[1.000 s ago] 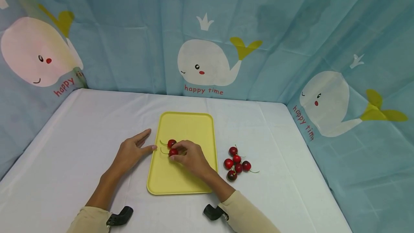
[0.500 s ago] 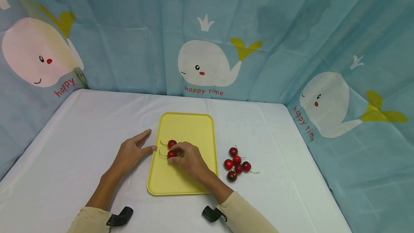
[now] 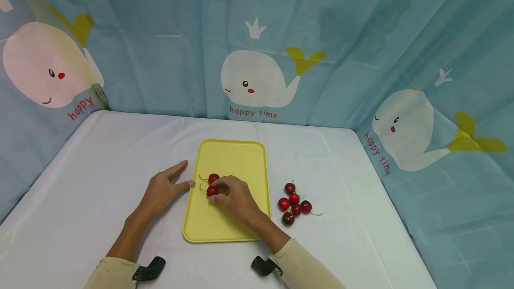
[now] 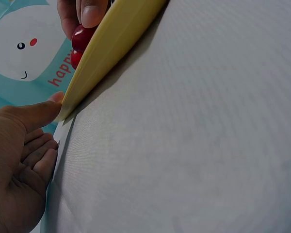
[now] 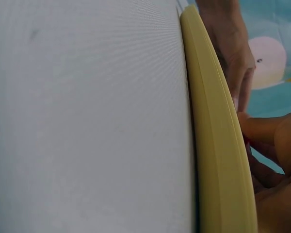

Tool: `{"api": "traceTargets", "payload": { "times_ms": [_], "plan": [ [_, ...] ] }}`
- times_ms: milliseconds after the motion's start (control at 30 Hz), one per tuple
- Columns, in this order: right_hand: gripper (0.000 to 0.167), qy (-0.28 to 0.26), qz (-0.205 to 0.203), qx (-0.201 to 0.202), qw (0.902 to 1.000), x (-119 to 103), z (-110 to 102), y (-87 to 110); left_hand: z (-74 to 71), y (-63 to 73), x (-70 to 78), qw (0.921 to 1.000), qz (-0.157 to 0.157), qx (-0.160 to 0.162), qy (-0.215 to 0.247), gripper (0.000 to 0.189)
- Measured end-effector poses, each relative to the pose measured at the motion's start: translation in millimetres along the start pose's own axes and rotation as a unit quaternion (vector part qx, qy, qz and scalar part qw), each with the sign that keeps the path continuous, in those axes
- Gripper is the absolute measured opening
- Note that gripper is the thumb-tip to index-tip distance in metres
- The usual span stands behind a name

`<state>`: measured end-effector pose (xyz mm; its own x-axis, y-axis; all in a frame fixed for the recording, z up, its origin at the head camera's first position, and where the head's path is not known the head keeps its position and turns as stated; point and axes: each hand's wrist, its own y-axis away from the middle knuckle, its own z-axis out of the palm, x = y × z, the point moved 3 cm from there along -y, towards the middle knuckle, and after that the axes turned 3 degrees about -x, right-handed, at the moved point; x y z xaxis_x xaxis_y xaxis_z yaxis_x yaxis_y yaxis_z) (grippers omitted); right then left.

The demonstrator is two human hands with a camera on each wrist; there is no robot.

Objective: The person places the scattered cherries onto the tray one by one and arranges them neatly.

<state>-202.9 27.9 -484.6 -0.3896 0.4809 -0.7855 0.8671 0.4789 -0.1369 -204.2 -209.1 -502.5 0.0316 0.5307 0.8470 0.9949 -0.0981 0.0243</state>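
On the yellow, rectangular, plastic-looking tray (image 3: 230, 157), our right hand (image 3: 236, 196) pinches a round red cherry (image 3: 212, 191) beside a second red cherry (image 3: 213, 178), likely against rolling; our left hand (image 3: 162, 191), fingers extended, holds nothing, its thumb touching the tray's left edge, perhaps steadying it.

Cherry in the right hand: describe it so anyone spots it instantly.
Find the yellow tray on the white tablecloth. Left of its centre lies a red cherry, stem pointing left. Yours is the nearer cherry beside it, the only one pinched by the right hand.
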Motion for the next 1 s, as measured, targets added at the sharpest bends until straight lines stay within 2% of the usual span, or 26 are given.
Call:
{"api": "traceTargets", "payload": {
  "times_ms": [333, 1000],
  "plan": [
    [0.025, 0.003, -0.003, 0.002, 1.0000, 1.5, -1.5, -0.3, 0.2, -0.9, 1.4, 1.0000, -0.001, 0.002, 0.002, 0.083],
    [0.031, -0.026, 0.003, 0.014, 0.9996, 5.2, -6.4, 0.6, 0.7, 0.6, 1.4, 0.9999, -0.011, 0.001, 0.001, 0.084]
  ]
}}
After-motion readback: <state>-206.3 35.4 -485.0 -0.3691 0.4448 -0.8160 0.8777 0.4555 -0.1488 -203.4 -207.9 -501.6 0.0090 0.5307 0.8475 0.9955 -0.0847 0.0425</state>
